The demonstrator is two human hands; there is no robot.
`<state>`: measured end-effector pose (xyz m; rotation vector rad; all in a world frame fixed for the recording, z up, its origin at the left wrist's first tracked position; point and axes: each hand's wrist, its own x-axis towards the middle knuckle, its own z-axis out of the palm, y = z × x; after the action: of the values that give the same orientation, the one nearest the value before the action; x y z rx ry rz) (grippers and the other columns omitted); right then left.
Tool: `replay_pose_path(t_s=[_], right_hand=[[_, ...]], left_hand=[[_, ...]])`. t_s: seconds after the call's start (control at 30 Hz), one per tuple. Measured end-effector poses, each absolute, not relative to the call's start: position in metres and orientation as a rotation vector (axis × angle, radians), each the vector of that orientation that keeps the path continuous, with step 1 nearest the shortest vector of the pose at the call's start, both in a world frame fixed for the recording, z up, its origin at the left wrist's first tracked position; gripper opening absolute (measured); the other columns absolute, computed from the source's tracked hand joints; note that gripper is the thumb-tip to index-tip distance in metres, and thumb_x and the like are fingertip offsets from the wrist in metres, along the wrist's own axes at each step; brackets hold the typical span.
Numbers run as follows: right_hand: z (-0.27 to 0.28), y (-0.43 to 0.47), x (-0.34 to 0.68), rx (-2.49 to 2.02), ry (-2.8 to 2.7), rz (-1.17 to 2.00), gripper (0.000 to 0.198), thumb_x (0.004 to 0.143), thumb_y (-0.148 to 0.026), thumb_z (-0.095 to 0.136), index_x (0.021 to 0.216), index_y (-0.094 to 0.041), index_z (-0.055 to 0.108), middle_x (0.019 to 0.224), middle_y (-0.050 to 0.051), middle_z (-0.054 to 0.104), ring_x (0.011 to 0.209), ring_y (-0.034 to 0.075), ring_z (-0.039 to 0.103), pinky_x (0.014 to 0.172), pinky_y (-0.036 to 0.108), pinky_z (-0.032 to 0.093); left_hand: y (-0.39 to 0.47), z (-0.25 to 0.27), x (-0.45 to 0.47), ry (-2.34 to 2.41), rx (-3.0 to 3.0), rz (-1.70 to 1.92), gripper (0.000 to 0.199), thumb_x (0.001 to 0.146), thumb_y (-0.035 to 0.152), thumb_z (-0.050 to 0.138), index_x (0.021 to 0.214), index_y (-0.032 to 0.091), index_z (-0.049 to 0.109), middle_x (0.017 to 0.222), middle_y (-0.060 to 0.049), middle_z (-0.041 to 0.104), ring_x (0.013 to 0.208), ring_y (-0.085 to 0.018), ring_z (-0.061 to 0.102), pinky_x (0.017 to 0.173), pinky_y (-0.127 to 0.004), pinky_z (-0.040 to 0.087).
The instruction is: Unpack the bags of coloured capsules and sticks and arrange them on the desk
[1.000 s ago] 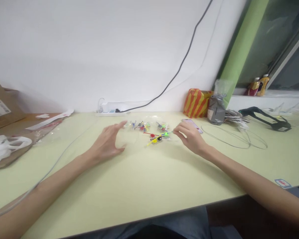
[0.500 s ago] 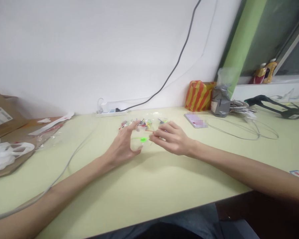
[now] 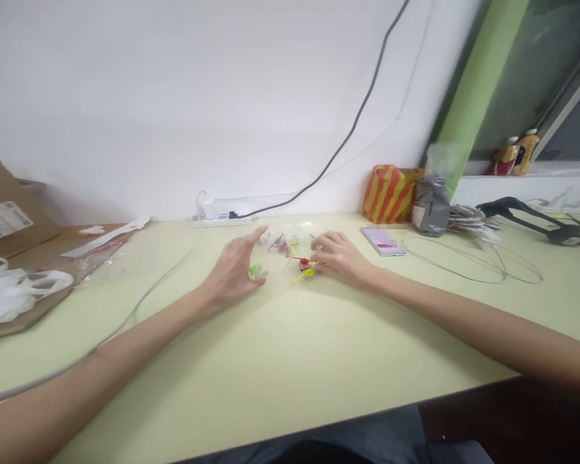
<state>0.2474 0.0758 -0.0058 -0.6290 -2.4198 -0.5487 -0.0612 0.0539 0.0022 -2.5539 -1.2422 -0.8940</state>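
Note:
My left hand [image 3: 231, 270] rests on the table, its thumb and fingers spread in a curve. A small bright green plastic piece [image 3: 255, 270] lies inside that curve, and I cannot make out a grip on it. Opposite, my right hand [image 3: 338, 258] is bent over small pieces, its fingertips a little apart. Against those fingertips lie a red piece with a thin stem [image 3: 304, 261] and a yellow piece [image 3: 308, 272]. Behind and between the hands is a loose pile of small coloured plastic parts [image 3: 283, 245], blurred, with clear plastic around it.
A phone [image 3: 381, 241] lies right of my right hand. Farther back are a striped bag [image 3: 389, 193], a grey pouch [image 3: 430, 206] and a black frame-like device [image 3: 531, 219]. A power strip [image 3: 217, 220] sits by the wall. Left are a cardboard box [image 3: 9, 206], white plastic bags [image 3: 14, 290] and a grey cable [image 3: 125, 328].
My hands have moved apart. My right fingers have loosened from their pinch, and the red and yellow pieces now show beside them. The green piece is now nearer my left palm.

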Motion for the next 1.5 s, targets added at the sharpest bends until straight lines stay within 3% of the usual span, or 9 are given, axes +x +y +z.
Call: replay_pose_path(t_s=[0.17,0.43,0.67,0.87,1.07,1.23,1.4,1.5], right_hand=[[-0.015,0.087,0.261,-0.71,-2.477,-0.518,0.012,0.096,-0.029,0.067,0.095,-0.02,0.074,0.115,0.012,0.066,0.111,0.028,0.05,0.092,0.042,0.038],[-0.021,0.088,0.242,-0.689,-2.481,-0.556,0.013,0.096,-0.017,0.063,0.091,-0.019,0.075,0.109,0.01,0.067,0.108,0.026,0.05,0.09,0.039,0.037],[-0.02,0.075,0.23,-0.652,-2.482,-0.6,0.014,0.099,-0.018,0.06,0.097,-0.02,0.074,0.106,0.01,0.067,0.107,0.026,0.05,0.092,0.04,0.035],[-0.014,0.051,0.217,-0.656,-2.54,-0.572,0.016,0.096,-0.015,0.062,0.085,-0.02,0.072,0.116,0.01,0.065,0.114,0.027,0.049,0.094,0.04,0.035],[-0.009,0.036,0.222,-0.623,-2.621,-0.24,0.011,0.092,-0.012,0.065,0.094,-0.02,0.073,0.106,0.009,0.065,0.101,0.024,0.053,0.089,0.038,0.041],[-0.017,0.048,0.232,-0.645,-2.635,-0.019,0.02,0.089,-0.009,0.067,0.104,-0.021,0.074,0.104,0.008,0.066,0.096,0.022,0.057,0.086,0.035,0.045],[-0.009,0.043,0.234,-0.651,-2.622,0.022,0.014,0.093,-0.012,0.064,0.087,-0.018,0.075,0.1,0.009,0.068,0.096,0.023,0.061,0.085,0.034,0.046],[-0.001,0.039,0.237,-0.664,-2.541,0.124,0.022,0.099,-0.012,0.055,0.092,-0.018,0.075,0.09,0.007,0.071,0.082,0.019,0.064,0.077,0.03,0.046]], left_hand=[[0.066,-0.002,-0.075,-1.128,-2.456,-0.874,0.087,0.084,0.026,0.063,0.158,0.025,0.018,0.125,-0.01,0.058,0.119,-0.03,0.054,0.11,-0.049,0.038],[0.074,-0.005,-0.08,-1.15,-2.406,-0.697,0.09,0.083,0.025,0.061,0.16,0.023,0.014,0.124,-0.01,0.057,0.117,-0.03,0.054,0.114,-0.051,0.033],[0.07,0.004,-0.065,-1.181,-2.395,-0.891,0.096,0.08,0.023,0.065,0.16,0.025,0.013,0.124,-0.01,0.058,0.119,-0.031,0.054,0.109,-0.05,0.037],[0.048,-0.013,-0.043,-1.157,-2.317,-1.098,0.083,0.084,0.022,0.063,0.156,0.025,0.021,0.133,-0.012,0.055,0.124,-0.032,0.052,0.11,-0.052,0.039],[0.035,-0.01,-0.037,-1.017,-2.423,-0.934,0.088,0.085,0.018,0.062,0.158,0.028,0.014,0.141,-0.012,0.052,0.132,-0.031,0.048,0.121,-0.058,0.025],[0.036,-0.014,-0.039,-1.093,-2.468,-0.898,0.094,0.081,0.017,0.064,0.159,0.026,0.012,0.142,-0.013,0.051,0.134,-0.032,0.047,0.12,-0.058,0.027],[0.036,-0.018,-0.034,-1.134,-2.503,-0.824,0.098,0.078,0.016,0.064,0.16,0.024,0.012,0.143,-0.014,0.051,0.134,-0.034,0.045,0.117,-0.058,0.029],[0.037,-0.016,-0.034,-1.186,-2.488,-0.824,0.096,0.079,0.016,0.062,0.16,0.024,0.011,0.138,-0.013,0.054,0.13,-0.033,0.048,0.116,-0.057,0.031]])
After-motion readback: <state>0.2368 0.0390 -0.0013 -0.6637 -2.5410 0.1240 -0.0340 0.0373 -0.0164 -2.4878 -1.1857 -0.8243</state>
